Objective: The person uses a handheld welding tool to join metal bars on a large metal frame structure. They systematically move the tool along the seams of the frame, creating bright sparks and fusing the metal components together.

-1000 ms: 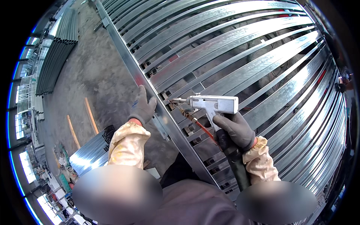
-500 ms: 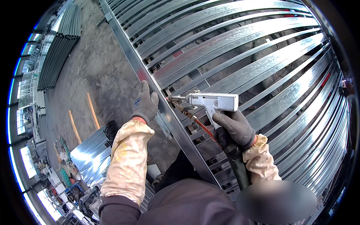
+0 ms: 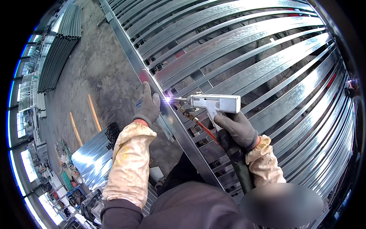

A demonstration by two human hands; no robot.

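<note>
Silvery metal bars (image 3: 228, 57) spread as a wide slatted panel over the right side and meet a long metal rail (image 3: 131, 55) that slants down through the middle. Dark tubes (image 3: 55, 63) are stacked at upper left; below them, a shiny bundle of metal lengths (image 3: 91, 158) lies near two wooden strips (image 3: 94, 112). A silver welding gun (image 3: 219, 103) points left across the bars, its tip up against the rail's inner edge. The right hand (image 3: 240, 129) is wrapped firmly around the gun's lower part. The left hand (image 3: 147, 105) rests on the rail, forefinger extended and thumb spread apart. An orange-red hose (image 3: 207, 131) runs below the gun. Violet-white sparks (image 3: 167, 99) flare at the gun's tip.
</note>
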